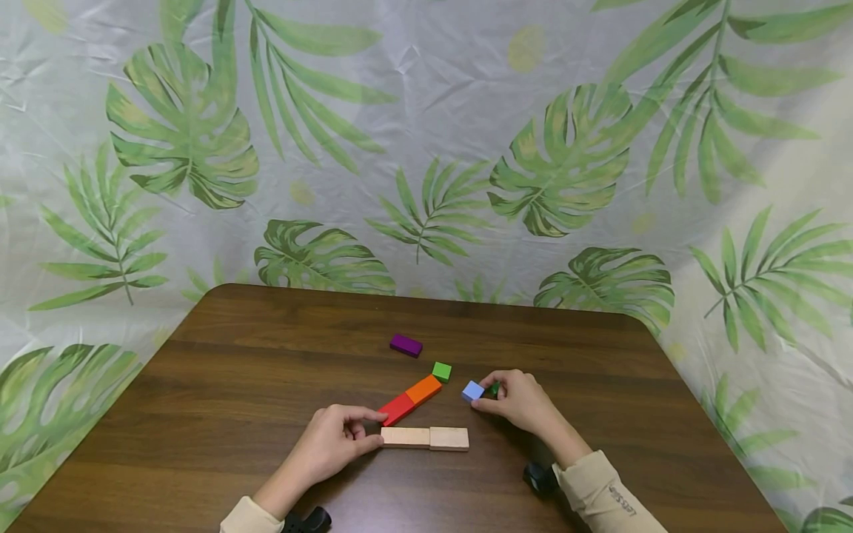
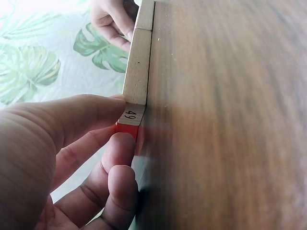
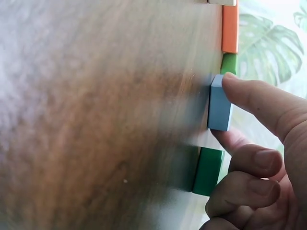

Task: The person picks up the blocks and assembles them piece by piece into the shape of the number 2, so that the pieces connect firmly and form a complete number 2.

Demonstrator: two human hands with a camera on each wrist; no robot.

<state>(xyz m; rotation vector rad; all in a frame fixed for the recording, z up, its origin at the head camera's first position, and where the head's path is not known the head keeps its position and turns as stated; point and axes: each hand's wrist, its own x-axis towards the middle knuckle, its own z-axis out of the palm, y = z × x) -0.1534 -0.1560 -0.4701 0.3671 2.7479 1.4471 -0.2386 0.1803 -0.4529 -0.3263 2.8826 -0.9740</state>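
My right hand [image 1: 523, 400] pinches a light blue block [image 1: 472, 391] between thumb and index finger, low at the tabletop. A dark green block [image 3: 208, 171] stands beside the curled fingers of that hand, mostly covered in the head view. My left hand [image 1: 333, 440] holds the near corner where a red block [image 1: 397, 409] meets a plain wooden block [image 1: 405, 437]; its thumb touches the wooden end marked with a number [image 2: 130, 115]. An orange block [image 1: 423, 389] continues the red one diagonally, and a light green block [image 1: 442, 371] sits at its far end.
A second plain wooden block [image 1: 449, 439] lies end to end with the first. Farther back is a purple block [image 1: 406, 345]. The dark wood table [image 1: 266, 333] has rounded far corners, and a leaf-patterned cloth [image 1: 440, 111] hangs behind it.
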